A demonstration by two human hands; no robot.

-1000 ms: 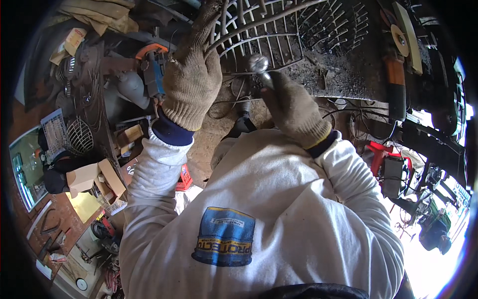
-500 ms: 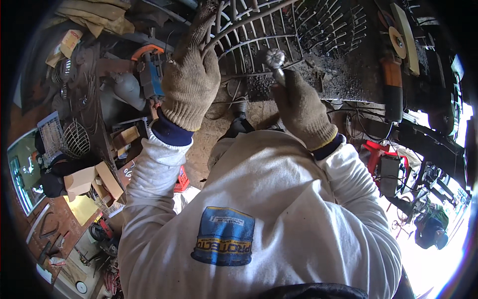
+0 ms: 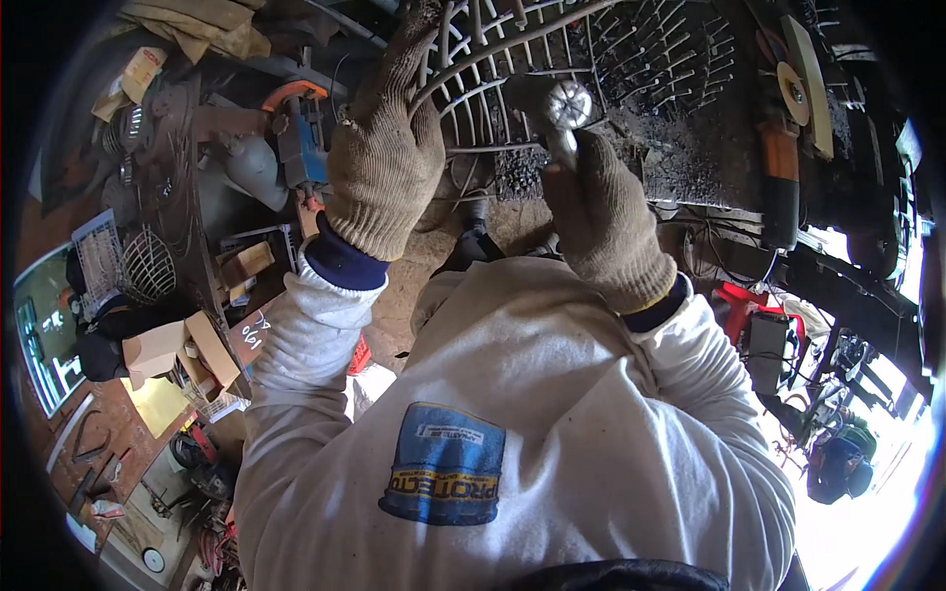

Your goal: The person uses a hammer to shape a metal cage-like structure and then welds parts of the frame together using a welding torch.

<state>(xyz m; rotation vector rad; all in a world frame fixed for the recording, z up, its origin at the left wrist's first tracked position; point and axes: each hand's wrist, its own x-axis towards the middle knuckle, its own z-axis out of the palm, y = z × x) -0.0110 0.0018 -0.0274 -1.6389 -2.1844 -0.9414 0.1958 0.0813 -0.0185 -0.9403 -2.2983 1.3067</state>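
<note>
Round wire grille [image 3: 512, 59] top centre of frame, on dark sooty bench [image 3: 690, 148]; left hand [image 3: 384, 167] gloved, fingers curled over its wires; right hand [image 3: 601, 217] fist closed on shiny round-headed tool [image 3: 567, 108] against grille. Step looks like working the wires; next needs steady bracing

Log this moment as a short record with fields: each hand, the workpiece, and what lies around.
left hand: gloved left hand grips the white wire grille at its rim
right hand: gloved right hand is shut on a round-headed metal tool held against the grille
surface: dark, sooty bench under the grille
nearby: angle grinder to the right, blue tool to the left
</note>
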